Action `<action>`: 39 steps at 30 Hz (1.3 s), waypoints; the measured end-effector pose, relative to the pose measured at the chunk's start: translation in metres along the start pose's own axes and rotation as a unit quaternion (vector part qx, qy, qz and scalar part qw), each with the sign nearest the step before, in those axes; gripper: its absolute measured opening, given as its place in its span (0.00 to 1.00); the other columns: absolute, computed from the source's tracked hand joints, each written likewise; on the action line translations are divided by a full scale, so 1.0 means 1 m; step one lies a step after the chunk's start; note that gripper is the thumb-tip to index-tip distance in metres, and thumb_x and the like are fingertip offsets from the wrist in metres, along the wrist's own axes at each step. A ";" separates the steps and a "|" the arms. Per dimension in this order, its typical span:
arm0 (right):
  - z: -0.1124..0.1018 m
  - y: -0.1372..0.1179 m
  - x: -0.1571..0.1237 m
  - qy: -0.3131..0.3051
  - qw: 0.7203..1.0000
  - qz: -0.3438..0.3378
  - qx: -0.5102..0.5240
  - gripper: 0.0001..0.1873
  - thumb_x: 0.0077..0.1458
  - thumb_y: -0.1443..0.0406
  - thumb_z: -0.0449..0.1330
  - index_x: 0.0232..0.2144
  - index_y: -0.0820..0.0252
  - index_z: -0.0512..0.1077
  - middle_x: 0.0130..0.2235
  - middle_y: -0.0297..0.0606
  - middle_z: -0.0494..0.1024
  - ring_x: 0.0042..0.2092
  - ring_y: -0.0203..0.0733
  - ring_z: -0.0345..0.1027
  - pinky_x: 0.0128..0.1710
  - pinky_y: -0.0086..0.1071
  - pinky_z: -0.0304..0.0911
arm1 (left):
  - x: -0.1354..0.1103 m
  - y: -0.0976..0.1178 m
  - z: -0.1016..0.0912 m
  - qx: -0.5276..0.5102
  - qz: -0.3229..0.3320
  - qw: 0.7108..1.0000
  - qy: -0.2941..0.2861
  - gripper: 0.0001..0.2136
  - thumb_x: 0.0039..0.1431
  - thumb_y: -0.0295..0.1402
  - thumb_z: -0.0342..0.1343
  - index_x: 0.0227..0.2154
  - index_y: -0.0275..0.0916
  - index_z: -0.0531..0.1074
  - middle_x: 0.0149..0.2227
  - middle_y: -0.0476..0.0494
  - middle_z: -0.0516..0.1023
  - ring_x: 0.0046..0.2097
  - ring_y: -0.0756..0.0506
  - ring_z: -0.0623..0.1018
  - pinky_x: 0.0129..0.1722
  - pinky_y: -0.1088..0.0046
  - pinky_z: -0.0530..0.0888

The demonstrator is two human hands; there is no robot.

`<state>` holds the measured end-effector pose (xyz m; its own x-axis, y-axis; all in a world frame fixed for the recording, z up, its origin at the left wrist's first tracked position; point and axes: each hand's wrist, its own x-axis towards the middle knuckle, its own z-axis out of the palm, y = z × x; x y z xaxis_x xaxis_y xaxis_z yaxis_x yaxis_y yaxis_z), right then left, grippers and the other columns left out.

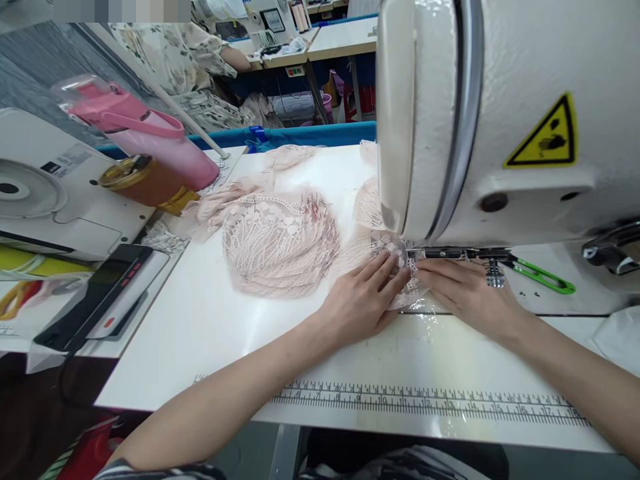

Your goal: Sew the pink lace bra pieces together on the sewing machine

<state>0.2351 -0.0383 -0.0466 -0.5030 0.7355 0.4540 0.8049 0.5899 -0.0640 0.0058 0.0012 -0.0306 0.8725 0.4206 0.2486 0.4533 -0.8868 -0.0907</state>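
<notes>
Pale pink lace fabric [413, 288] lies on the sewing machine's bed, under the needle area of the white machine head [530, 80]. My left hand [367, 293] rests on the lace with its fingers stretched out flat, just left of the presser foot. My right hand [467, 290] lies close to the right edge of the lace, its fingers extended leftward below the metal bar by the needle; its thumb is hidden. A gathered bundle of the same pink lace [280, 247] spreads over the table to the left. Green-handled thread snips [545, 277] lie behind my right hand.
A printed ruler [425, 403] runs along the table's front edge. At left stand a pink bottle [165, 147], an amber jar [145, 180] and a black device [95, 297]. Another person's patterned sleeve [200, 53] shows at a table behind. A thin pole [165, 97] rises at the back left.
</notes>
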 end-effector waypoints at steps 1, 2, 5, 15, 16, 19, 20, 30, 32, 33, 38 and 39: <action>0.000 0.001 0.001 0.007 1.000 -0.005 -0.004 0.13 0.60 0.72 0.52 0.42 0.60 0.75 0.49 0.40 0.77 0.43 0.39 0.74 0.43 0.34 0.69 | 0.001 0.000 0.000 0.000 -0.001 1.000 0.001 0.22 0.66 0.37 0.42 0.58 0.30 0.65 0.57 0.32 0.69 0.60 0.35 0.68 0.55 0.58 0.71; 0.000 0.001 0.001 0.014 1.000 -0.004 -0.008 0.13 0.61 0.71 0.52 0.42 0.60 0.75 0.48 0.41 0.77 0.42 0.40 0.74 0.41 0.35 0.70 | 0.001 0.000 0.000 -0.001 -0.002 1.000 -0.001 0.23 0.66 0.38 0.41 0.58 0.30 0.65 0.57 0.32 0.69 0.60 0.34 0.68 0.55 0.58 0.71; 0.001 0.002 0.000 0.017 1.000 0.022 0.001 0.14 0.63 0.67 0.50 0.40 0.58 0.76 0.46 0.40 0.79 0.39 0.41 0.75 0.39 0.37 0.69 | 0.003 -0.001 -0.001 -0.007 -0.010 1.000 -0.008 0.23 0.67 0.39 0.41 0.59 0.31 0.64 0.58 0.32 0.68 0.61 0.35 0.67 0.56 0.58 0.71; -0.002 -0.002 0.005 0.017 0.990 0.124 0.072 0.12 0.62 0.64 0.51 0.39 0.55 0.76 0.43 0.35 0.80 0.39 0.41 0.75 0.39 0.36 0.69 | 0.006 -0.003 0.002 -0.021 -0.031 0.999 -0.019 0.23 0.66 0.39 0.45 0.60 0.32 0.62 0.59 0.31 0.66 0.62 0.35 0.65 0.59 0.57 0.68; -0.003 -0.001 0.007 0.019 0.992 0.111 0.061 0.13 0.62 0.65 0.51 0.39 0.56 0.76 0.42 0.35 0.80 0.38 0.41 0.75 0.38 0.36 0.69 | 0.006 -0.004 0.002 -0.018 -0.029 0.999 -0.017 0.23 0.66 0.38 0.45 0.60 0.32 0.62 0.60 0.32 0.66 0.62 0.35 0.65 0.59 0.57 0.68; -0.002 0.002 0.008 0.020 0.997 0.074 0.024 0.13 0.62 0.66 0.51 0.39 0.57 0.76 0.42 0.37 0.80 0.37 0.40 0.75 0.37 0.36 0.69 | 0.006 -0.004 0.003 -0.003 0.006 1.000 0.001 0.20 0.67 0.34 0.44 0.58 0.31 0.64 0.60 0.37 0.66 0.62 0.40 0.65 0.62 0.60 0.65; -0.001 0.003 0.007 0.018 0.998 0.061 0.012 0.13 0.62 0.67 0.51 0.40 0.57 0.75 0.43 0.37 0.80 0.37 0.40 0.75 0.37 0.35 0.69 | 0.005 -0.005 0.003 0.002 0.024 1.000 0.008 0.19 0.67 0.32 0.43 0.57 0.30 0.65 0.60 0.38 0.66 0.62 0.41 0.65 0.62 0.62 0.64; -0.002 -0.006 0.003 -0.006 0.993 -0.036 -0.108 0.18 0.55 0.79 0.52 0.44 0.59 0.72 0.48 0.36 0.77 0.42 0.39 0.70 0.43 0.36 0.64 | 0.000 -0.021 -0.006 -0.017 0.073 0.997 0.006 0.18 0.65 0.28 0.43 0.55 0.29 0.67 0.57 0.37 0.70 0.59 0.43 0.69 0.60 0.62 0.68; -0.004 -0.011 0.007 0.000 0.993 -0.041 -0.111 0.18 0.55 0.78 0.53 0.44 0.58 0.71 0.46 0.34 0.78 0.44 0.39 0.69 0.43 0.35 0.62 | 0.001 -0.023 -0.006 -0.026 0.076 0.997 0.010 0.18 0.65 0.27 0.43 0.54 0.29 0.68 0.56 0.36 0.70 0.59 0.43 0.70 0.60 0.62 0.68; -0.004 -0.013 0.008 0.005 0.993 -0.041 -0.109 0.17 0.55 0.78 0.53 0.44 0.58 0.71 0.45 0.33 0.78 0.45 0.38 0.69 0.43 0.35 0.62 | 0.001 -0.024 -0.005 -0.028 0.077 0.997 0.014 0.18 0.65 0.27 0.43 0.54 0.28 0.68 0.56 0.36 0.70 0.58 0.43 0.70 0.60 0.62 0.68; 0.003 -0.017 0.009 0.026 0.995 -0.047 -0.081 0.15 0.54 0.77 0.54 0.41 0.58 0.72 0.42 0.33 0.78 0.45 0.37 0.69 0.43 0.33 0.62 | 0.002 -0.023 -0.003 -0.023 0.072 0.996 0.038 0.17 0.64 0.26 0.44 0.51 0.27 0.71 0.54 0.34 0.73 0.57 0.41 0.72 0.59 0.60 0.69; 0.004 -0.017 0.008 0.028 0.996 -0.047 -0.074 0.15 0.54 0.77 0.54 0.41 0.58 0.72 0.42 0.33 0.78 0.46 0.38 0.68 0.43 0.34 0.62 | 0.002 -0.022 -0.003 -0.023 0.070 0.996 0.044 0.17 0.64 0.26 0.45 0.51 0.27 0.71 0.53 0.35 0.73 0.57 0.41 0.72 0.59 0.60 0.70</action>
<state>0.2160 -0.0416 -0.0452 -0.5627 0.6572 0.5015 0.7953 0.5958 0.1115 -0.0028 0.0209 -0.0249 0.9063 0.2763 0.3198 0.3184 -0.9440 -0.0870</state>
